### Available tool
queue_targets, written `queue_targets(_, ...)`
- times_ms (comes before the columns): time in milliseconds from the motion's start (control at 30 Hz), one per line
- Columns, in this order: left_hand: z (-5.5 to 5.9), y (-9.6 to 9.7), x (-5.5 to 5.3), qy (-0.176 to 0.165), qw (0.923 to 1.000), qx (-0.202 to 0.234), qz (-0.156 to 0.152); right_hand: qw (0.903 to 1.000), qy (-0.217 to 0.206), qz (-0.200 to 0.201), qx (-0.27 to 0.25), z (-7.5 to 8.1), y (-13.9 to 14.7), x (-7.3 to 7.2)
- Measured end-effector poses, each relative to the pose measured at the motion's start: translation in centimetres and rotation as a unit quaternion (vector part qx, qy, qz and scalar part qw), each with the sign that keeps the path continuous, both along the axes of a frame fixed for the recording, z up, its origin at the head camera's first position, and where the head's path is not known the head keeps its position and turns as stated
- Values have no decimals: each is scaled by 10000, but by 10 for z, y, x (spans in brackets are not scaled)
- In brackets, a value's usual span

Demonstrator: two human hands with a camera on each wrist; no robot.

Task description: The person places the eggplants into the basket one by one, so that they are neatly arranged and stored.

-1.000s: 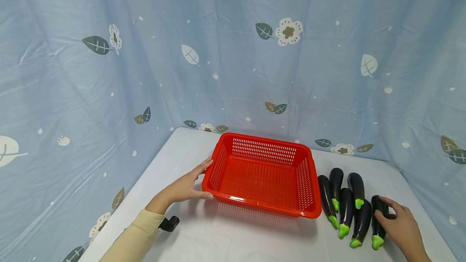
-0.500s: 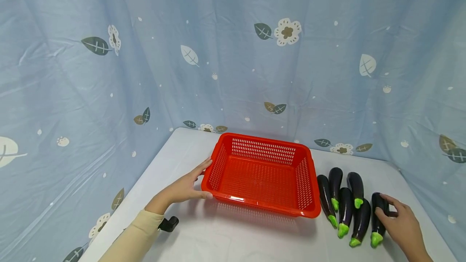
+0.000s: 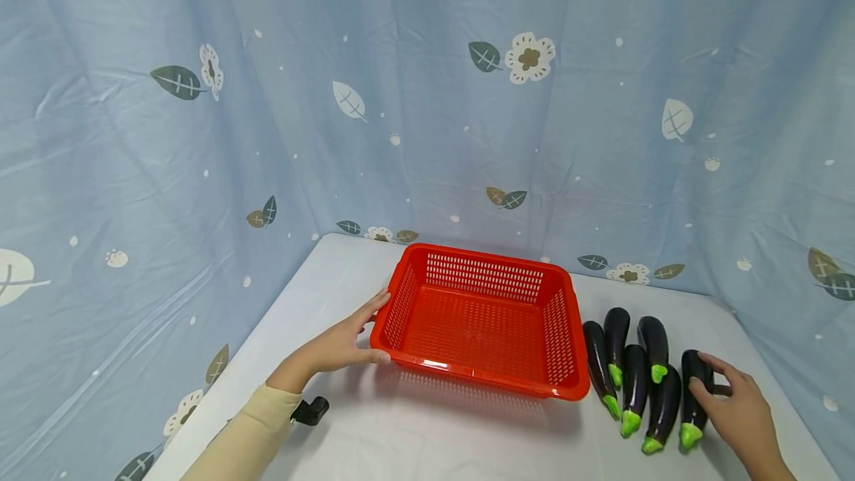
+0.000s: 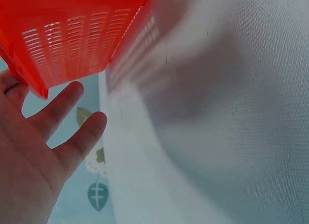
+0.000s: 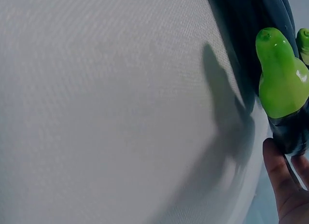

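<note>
In the head view a red perforated plastic basket [image 3: 474, 318] sits mid-table with a bare inside. My left hand [image 3: 330, 344] rests against its left front corner, thumb at the front rim, other fingers along the left side. The left wrist view shows straight, spread fingers [image 4: 84, 137] beside the basket's wall [image 4: 72, 45]. At the right my right hand [image 3: 741, 407] pinches the rightmost eggplant [image 3: 695, 388], thumb on its near side. Its green stem cap [image 5: 282, 79] points toward the camera in the right wrist view. Several more dark eggplants [image 3: 636, 384] lie between that hand and the basket.
A white-covered table [image 3: 427, 444] carries everything. Blue printed curtain [image 3: 427, 110] hangs behind and along both sides. A small black device [image 3: 310, 411] shows at the left wrist.
The eggplant in my right hand has shifted slightly away from the table's near edge and appears a little higher. The left hand, basket and other eggplants have stayed put.
</note>
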State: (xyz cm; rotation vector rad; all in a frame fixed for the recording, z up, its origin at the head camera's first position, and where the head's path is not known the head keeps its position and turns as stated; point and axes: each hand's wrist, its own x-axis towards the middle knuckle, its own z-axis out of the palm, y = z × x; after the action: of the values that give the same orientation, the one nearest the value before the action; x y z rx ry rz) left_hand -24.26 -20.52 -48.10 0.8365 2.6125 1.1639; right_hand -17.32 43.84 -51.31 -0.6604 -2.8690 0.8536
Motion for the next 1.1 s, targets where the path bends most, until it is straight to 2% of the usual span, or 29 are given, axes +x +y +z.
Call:
queue_targets(433, -4, -3, -3, -148, 9998, -84, 41, 9998, 135, -42, -172, 3, -5, -2)
queue_targets(933, 1, -1, 0, -90, 9999, 63, -62, 9969, 701, 336, -132, 4, -3, -3)
queue_targets(1100, -1, -1, -1, -74, 9999, 59, -89, 9959, 809, 398, -109, 6, -6, -4)
